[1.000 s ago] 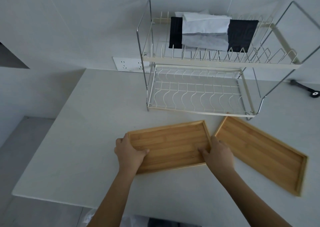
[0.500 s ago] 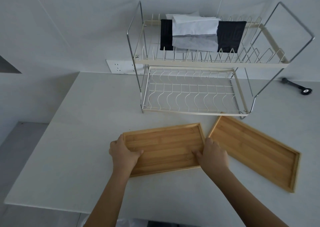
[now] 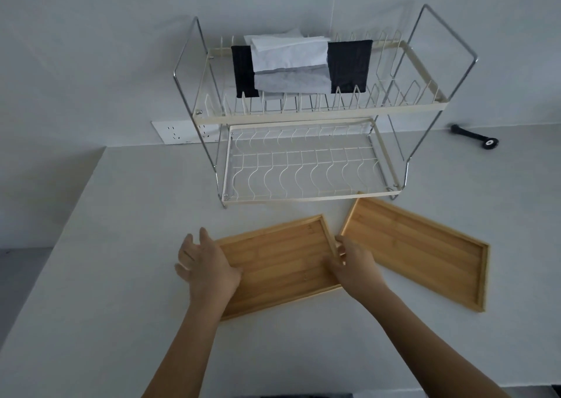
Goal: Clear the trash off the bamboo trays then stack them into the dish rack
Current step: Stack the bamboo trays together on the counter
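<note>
Left hand (image 3: 208, 268) is lying over the left short end of the near bamboo tray (image 3: 280, 264), fingers spread and loosely extended, palm down on the rim; not clearly gripping, can't tell if the thumb is hooking under. Right hand (image 3: 353, 268) is sitting at the tray's right short end, fingers curled around the rim, thumb side inside the tray, looking like a pinch on the edge. Tray is lying flat on the white countertop (image 3: 106, 261), nothing in it. Second bamboo tray (image 3: 419, 250) is lying just beside it on the right, angled, near corners almost touching, also bare. Both trays are sitting just in front of the two-tier wire dish rack (image 3: 303, 166); lower tier is holding nothing, upper tier is carrying folded black and white cloths (image 3: 299, 62). Wall socket (image 3: 182, 131) is showing behind the rack's left leg. Small black tool (image 3: 475, 136) is lying well apart at back right. Plain white walls, dim light.
</note>
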